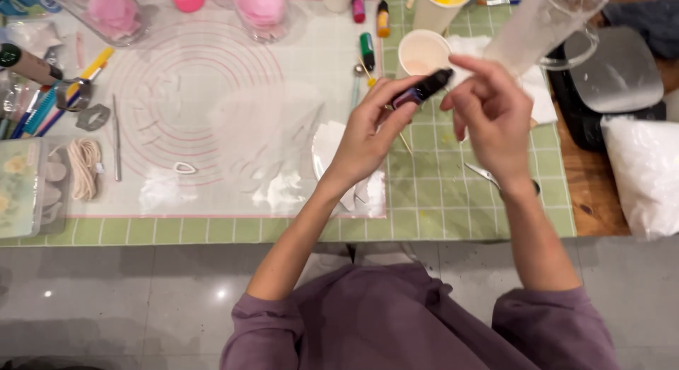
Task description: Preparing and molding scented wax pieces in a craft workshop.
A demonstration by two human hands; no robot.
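My left hand grips a small dark dropper bottle with a purple band, tilted with its black cap end up to the right. My right hand is at that cap end, thumb and forefinger pinching toward the tip. Both hands hover over the green checked mat, just in front of a white paper cup with pale pink liquid. Whether the cap is on or off I cannot tell.
A clear silicone mat with pink rings lies left, bearing white wax bits and a coil of wick. Colour bottles, a yellow-filled cup, a clear pitcher, a scale, scissors and a white bag surround.
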